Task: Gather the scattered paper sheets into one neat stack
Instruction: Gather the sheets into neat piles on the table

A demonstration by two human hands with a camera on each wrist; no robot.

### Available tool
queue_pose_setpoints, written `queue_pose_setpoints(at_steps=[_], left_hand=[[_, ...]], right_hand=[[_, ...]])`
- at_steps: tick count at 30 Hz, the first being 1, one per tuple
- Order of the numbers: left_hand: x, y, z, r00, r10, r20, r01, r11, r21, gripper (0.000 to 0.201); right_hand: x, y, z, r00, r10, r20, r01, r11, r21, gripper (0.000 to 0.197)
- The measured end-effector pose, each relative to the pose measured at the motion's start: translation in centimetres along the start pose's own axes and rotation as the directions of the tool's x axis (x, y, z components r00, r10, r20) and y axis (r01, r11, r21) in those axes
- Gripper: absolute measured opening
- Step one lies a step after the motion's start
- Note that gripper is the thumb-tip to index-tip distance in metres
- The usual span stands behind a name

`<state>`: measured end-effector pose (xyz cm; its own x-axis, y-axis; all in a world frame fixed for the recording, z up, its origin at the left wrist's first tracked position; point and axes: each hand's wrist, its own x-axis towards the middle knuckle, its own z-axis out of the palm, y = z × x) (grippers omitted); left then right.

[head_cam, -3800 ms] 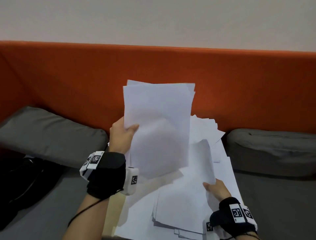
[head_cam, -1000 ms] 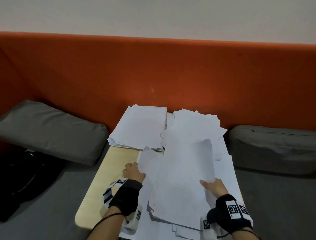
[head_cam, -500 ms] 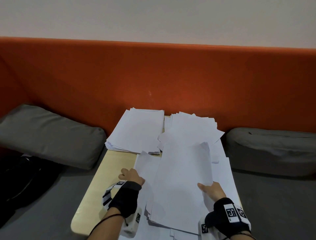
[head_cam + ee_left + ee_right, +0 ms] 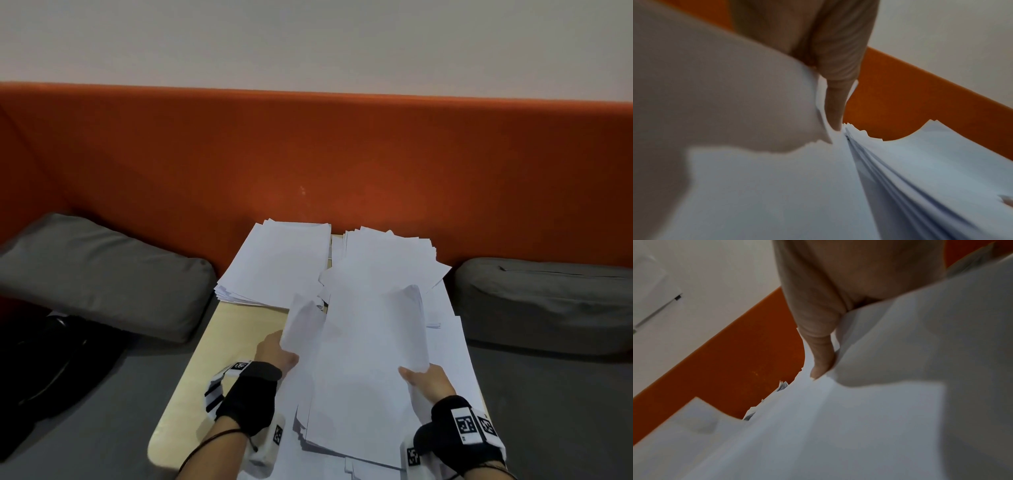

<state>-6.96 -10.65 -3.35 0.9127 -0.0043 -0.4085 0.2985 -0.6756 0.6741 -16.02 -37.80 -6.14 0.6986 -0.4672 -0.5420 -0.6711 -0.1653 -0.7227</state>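
White paper sheets cover a light wooden table. A fairly even stack lies at the far left, with a fanned, untidy pile beside it at the far right. Nearer me lies a loose bundle of sheets. My left hand grips the bundle's left edge, where one sheet curls upward. The left thumb presses on top of the paper. My right hand grips the right edge, which also curls up, with its thumb on top. The fingers of both hands are hidden beneath the sheets.
An orange padded backrest runs behind the table. A grey cushion lies to the left and another to the right. A black bag sits at the lower left on the grey seat.
The bundle my left hand held upright 3.8 s ago now lies as the far-left stack. Over the last second my left hand has lifted the left edge of the near sheets.
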Motion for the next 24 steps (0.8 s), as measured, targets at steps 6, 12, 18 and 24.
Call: queue_pose_setpoints(at_steps=[6, 12, 18, 24], left_hand=[[-0.7, 1.8, -1.6, 0.985, 0.174, 0.011, -0.171, 0.954, 0.247, 0.041], [-4.1, 8.5, -9.1, 0.835, 0.434, -0.339, -0.377, 0.899, 0.223, 0.034], [-7.3, 11.6, -10.6, 0.863, 0.45, -0.228, -0.476, 0.576, -0.665, 0.027], [-5.7, 9.9, -7.4, 0.929, 0.359, -0.089, -0.314, 0.639, -0.703, 0.025]], right_hand=[[-0.4, -0.5, -0.3, 0.999, -0.044, 0.005, 0.044, 0.998, -0.05, 0.025], [-0.9, -1.2, -0.4, 0.998, -0.061, -0.002, 0.061, 0.995, -0.08, 0.012], [-2.1, -2.1, -1.1, 0.992, -0.124, 0.038, 0.124, 0.992, 0.0, 0.017], [-5.4, -4.4, -2.7, 0.962, -0.258, 0.094, 0.228, 0.941, 0.25, 0.011]])
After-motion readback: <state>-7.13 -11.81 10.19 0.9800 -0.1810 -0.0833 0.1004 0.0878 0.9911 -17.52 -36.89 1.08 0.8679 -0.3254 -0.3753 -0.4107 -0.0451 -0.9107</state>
